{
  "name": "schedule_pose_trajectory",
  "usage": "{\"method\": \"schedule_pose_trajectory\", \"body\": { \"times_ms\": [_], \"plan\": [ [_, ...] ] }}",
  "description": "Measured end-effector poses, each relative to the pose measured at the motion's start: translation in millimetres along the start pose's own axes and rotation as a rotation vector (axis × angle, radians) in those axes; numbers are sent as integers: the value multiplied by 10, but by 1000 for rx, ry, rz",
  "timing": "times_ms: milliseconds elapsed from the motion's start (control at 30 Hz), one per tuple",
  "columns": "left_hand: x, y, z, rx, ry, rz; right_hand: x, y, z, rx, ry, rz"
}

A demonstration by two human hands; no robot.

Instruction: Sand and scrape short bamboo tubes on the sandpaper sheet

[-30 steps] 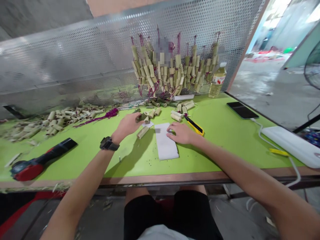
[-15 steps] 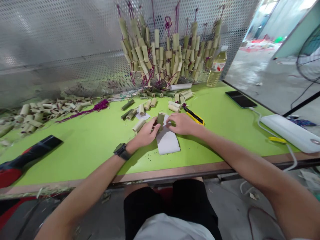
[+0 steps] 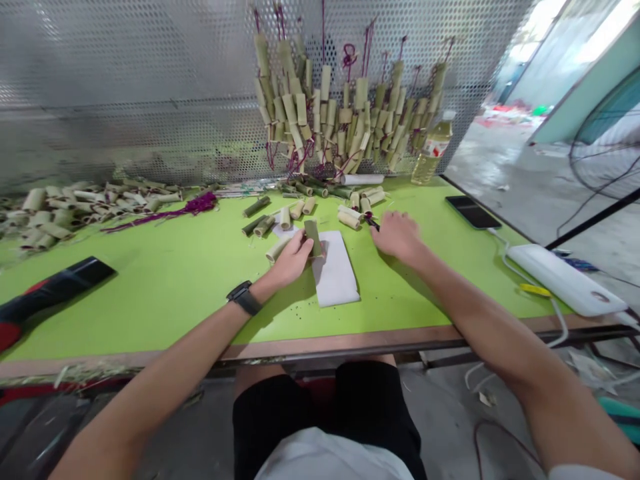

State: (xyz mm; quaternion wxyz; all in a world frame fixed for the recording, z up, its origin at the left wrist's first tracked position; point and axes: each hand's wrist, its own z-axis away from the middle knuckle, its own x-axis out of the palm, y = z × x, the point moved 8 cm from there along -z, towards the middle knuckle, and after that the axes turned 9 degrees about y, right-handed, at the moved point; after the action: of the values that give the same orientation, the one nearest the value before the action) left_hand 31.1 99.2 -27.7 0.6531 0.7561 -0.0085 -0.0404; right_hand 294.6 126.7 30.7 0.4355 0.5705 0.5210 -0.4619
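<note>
My left hand is closed round a short green bamboo tube, which it holds slightly tilted over the left edge of a white sheet of paper. My right hand lies over a utility knife, its fingers curled on it; only the dark tip shows, and the yellow handle is hidden under the palm. Just left of that tip are some pale bamboo pieces. Another bamboo tube rests beside my left fingers.
Cut bamboo pieces are heaped at the left, near purple string. A black and red tool lies at front left. Strung bamboo hangs behind. An oil bottle, phone and white power strip stand or lie rightward.
My right hand has left the bamboo tube and moved right onto the utility knife. My left hand still holds the tube, now tilted a little. More of the paper shows.
</note>
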Motion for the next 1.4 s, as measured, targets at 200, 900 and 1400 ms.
{"method": "schedule_pose_trajectory", "body": {
  "times_ms": [200,900,1400],
  "plan": [
    [15,42,18,-21,-34,-5,103,8,47,34,-233,67],
    [57,-65,-53,-113,10,149,16,-515,83,-451,83,-664],
    [113,226,59,124,-89,-120,59,-664,243,-381,54,-508]
  ]
}}
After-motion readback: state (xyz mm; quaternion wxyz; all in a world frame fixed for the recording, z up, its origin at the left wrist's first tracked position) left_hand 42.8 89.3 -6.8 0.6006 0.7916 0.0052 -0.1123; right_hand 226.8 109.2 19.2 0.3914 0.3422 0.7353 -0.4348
